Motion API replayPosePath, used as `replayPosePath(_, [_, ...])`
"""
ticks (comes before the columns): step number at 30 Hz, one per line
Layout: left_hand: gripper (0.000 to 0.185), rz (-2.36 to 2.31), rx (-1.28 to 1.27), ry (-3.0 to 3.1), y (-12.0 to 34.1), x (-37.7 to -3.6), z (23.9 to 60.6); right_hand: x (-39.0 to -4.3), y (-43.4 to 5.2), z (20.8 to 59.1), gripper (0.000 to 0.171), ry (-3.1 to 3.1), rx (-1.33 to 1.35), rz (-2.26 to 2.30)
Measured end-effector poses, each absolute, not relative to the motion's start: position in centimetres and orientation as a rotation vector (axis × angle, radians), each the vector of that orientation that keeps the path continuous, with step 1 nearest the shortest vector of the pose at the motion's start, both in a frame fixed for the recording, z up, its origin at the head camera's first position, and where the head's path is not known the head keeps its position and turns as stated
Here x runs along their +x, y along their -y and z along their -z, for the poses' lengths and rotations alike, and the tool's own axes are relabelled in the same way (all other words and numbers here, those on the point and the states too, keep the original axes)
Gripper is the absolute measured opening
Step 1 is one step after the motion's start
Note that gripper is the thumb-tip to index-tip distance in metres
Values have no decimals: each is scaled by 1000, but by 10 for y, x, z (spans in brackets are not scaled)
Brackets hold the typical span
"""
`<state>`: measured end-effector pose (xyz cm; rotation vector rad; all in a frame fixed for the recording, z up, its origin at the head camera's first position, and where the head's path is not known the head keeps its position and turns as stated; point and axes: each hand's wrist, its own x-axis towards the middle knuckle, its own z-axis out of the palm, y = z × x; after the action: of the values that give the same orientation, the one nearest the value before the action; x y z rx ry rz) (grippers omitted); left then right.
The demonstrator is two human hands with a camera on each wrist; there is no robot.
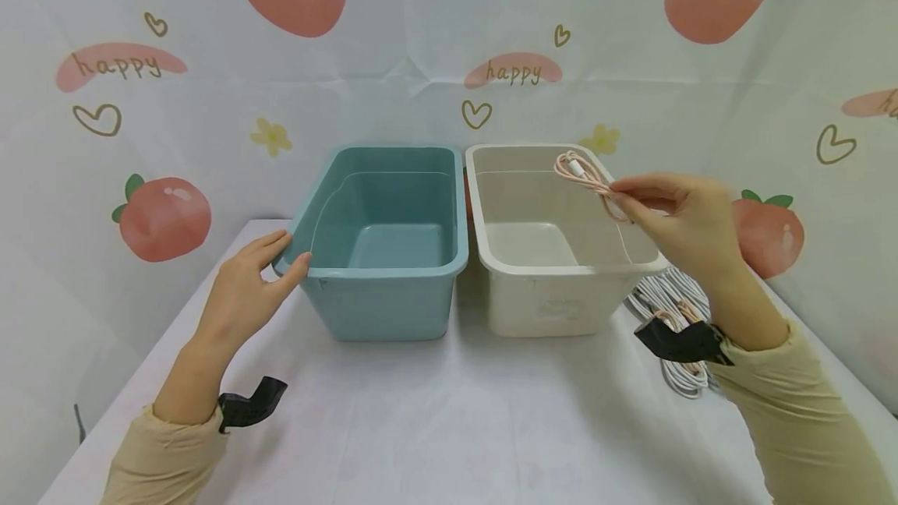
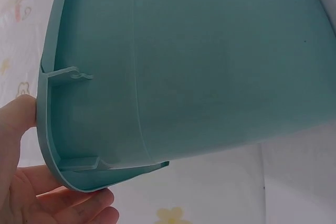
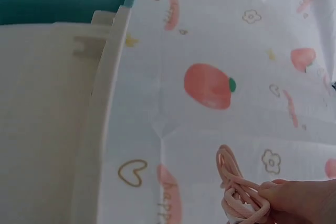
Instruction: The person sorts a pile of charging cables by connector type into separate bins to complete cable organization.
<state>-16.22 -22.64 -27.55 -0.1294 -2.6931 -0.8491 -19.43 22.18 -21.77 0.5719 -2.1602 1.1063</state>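
Above the right side of the beige bin (image 1: 547, 298), my right hand (image 1: 684, 217) pinches a coiled pink charging cable (image 1: 592, 178) with a white connector. In the right wrist view the cable's loops (image 3: 241, 187) stick out past the thumb and fingertips. My left hand (image 1: 245, 283) holds the near left corner of the blue bin (image 1: 386, 306), thumb at the front rim and fingers along the left side. From the left wrist, the fingers (image 2: 79, 203) show bent around the outside of that rim.
Several bundled white and pink cables (image 1: 677, 310) lie on the table right of the beige bin, partly behind my right wrist. Both bins stand side by side on a white cloth (image 1: 449, 427), close to a printed backdrop (image 1: 400, 45).
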Motion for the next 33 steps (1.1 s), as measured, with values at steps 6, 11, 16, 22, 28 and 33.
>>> replayPosePath(6, [65,849,-129,2703,226,-162,275,-200,-192,213,14,2160,681,-1047])
replayPosePath(11, [65,848,-128,2706,227,-162,275,-209,-169,207,12,2173,761,-1029])
replayPosePath(16, [65,842,-128,2704,227,-162,275,-221,-146,202,11,2222,853,-1056])
replayPosePath(22, [66,837,-130,2710,227,-162,274,-238,-122,196,14,2390,864,-999])
replayPosePath(28, [65,841,-125,2710,227,-161,274,-258,-94,188,12,2410,905,-995])
replayPosePath(33, [65,853,-127,2699,227,-161,274,-275,-73,183,11,2477,866,-947])
